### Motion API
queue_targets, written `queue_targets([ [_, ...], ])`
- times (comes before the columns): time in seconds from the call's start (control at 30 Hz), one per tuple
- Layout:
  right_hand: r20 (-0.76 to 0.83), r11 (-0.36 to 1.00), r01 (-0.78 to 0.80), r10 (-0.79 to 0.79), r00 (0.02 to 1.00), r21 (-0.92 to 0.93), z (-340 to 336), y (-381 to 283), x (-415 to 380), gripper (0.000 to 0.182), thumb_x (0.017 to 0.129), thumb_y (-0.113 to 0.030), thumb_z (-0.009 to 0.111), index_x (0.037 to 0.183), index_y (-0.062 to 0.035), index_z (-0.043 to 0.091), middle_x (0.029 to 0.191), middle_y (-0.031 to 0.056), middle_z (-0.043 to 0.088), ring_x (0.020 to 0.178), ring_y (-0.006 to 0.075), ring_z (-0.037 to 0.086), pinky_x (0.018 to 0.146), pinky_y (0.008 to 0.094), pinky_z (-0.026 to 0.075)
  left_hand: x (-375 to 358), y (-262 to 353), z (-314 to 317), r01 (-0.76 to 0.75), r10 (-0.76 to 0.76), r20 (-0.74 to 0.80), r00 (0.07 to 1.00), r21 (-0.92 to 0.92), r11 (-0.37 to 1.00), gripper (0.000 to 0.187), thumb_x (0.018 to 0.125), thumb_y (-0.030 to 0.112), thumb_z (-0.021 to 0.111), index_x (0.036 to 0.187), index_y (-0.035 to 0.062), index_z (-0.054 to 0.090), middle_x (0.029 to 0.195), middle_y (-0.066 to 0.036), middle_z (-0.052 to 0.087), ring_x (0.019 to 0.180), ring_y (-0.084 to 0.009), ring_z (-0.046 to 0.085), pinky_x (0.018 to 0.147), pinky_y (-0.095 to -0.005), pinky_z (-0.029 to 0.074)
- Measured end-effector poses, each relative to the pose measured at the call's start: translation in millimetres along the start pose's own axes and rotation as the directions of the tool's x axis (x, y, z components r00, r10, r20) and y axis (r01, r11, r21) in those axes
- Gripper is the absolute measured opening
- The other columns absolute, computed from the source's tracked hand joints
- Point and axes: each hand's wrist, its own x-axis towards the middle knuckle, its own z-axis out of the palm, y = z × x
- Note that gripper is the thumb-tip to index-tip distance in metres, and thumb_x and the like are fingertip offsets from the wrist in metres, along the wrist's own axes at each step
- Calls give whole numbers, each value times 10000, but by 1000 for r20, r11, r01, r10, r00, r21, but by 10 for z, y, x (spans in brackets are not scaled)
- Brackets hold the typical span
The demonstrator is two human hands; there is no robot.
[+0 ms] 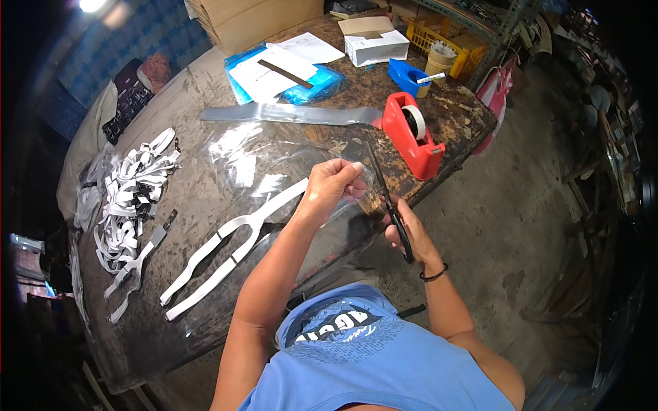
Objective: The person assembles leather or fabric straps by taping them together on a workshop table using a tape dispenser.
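Note:
My left hand (330, 186) is closed in a pinch at the upper end of a pair of white suspenders (257, 218); that end is hidden by my hand. Their Y shape spreads over the table toward the lower left, with a dark slider on each leg. My right hand (411, 229) is closed around dark scissors (399, 229), whose long blades point up and away, just right of my left fingertips. Clear plastic film (257, 154) lies on the table behind my left hand.
A pile of white straps (130, 198) and a smaller grey-white strap (142, 264) lie at left. Farther back are a grey flat strip (288, 114), a red tape dispenser (415, 137), papers (274, 72), a blue holder (406, 75) and a white box (375, 46).

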Motion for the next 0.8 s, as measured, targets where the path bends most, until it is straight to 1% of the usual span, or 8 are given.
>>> queue_targets([
  [0.07,-5,1000,-2,2,1000,0,1,-19,-5,831,830,-549,702,1353,40,435,977,67,529,872,153,541,785,302,488,-4,9,0,7,-7,-1,1000,-1,1000,231,933,254,645,890,28,630,753,-85,685,625,-114,626,589,-242,497],
  [0.13,-1,974,-148,150,989,171,10,-93,-19,800,830,-520,719,1348,28,450,925,44,519,827,112,523,707,261,479,-5,16,-4,6,-6,0,1000,8,1000,227,936,244,635,901,20,635,761,-88,684,631,-115,627,602,-245,499],
  [0.23,-10,999,46,-47,999,-26,-14,19,8,777,826,-492,734,1351,8,456,834,7,519,731,77,516,618,224,457,-8,36,-6,7,-7,0,1000,18,1000,223,936,231,627,914,10,640,771,-92,682,638,-118,628,616,-250,503],
  [0.37,-21,997,-25,27,999,68,24,62,3,737,824,-446,751,1343,-9,466,752,-28,514,620,51,499,530,195,426,9,9,-13,19,-19,5,1000,-3,1000,225,932,227,630,916,3,642,767,-92,676,638,-125,629,618,-254,506],
  [0.43,-13,979,-121,125,992,162,39,129,13,907,733,-550,786,1374,-18,426,788,-29,482,531,32,476,406,179,405,29,-5,-8,16,-16,4,1000,3,1000,225,935,235,633,903,12,633,765,-85,673,631,-124,624,607,-256,506],
  [0.53,-54,994,-44,50,997,105,49,143,7,688,821,-364,773,1333,-24,466,744,-36,525,529,42,487,436,205,394,25,-5,2,23,-23,3,1000,20,1000,224,935,240,636,892,21,625,763,-75,668,626,-126,620,595,-260,505],
  [0.67,-43,986,-104,110,993,129,44,63,9,709,832,-422,751,1337,-20,459,760,-33,526,535,43,485,438,203,388,5,8,-1,46,-47,33,998,36,998,221,927,240,641,890,23,631,758,-68,668,633,-124,621,594,-261,504],
  [0.8,-58,1000,13,-13,998,-2,37,86,37,791,826,-540,708,1336,8,450,783,-15,530,577,62,497,484,221,405,13,-25,1,36,-39,51,998,48,998,225,919,250,647,885,28,640,753,-64,672,641,-121,622,594,-260,502],
])
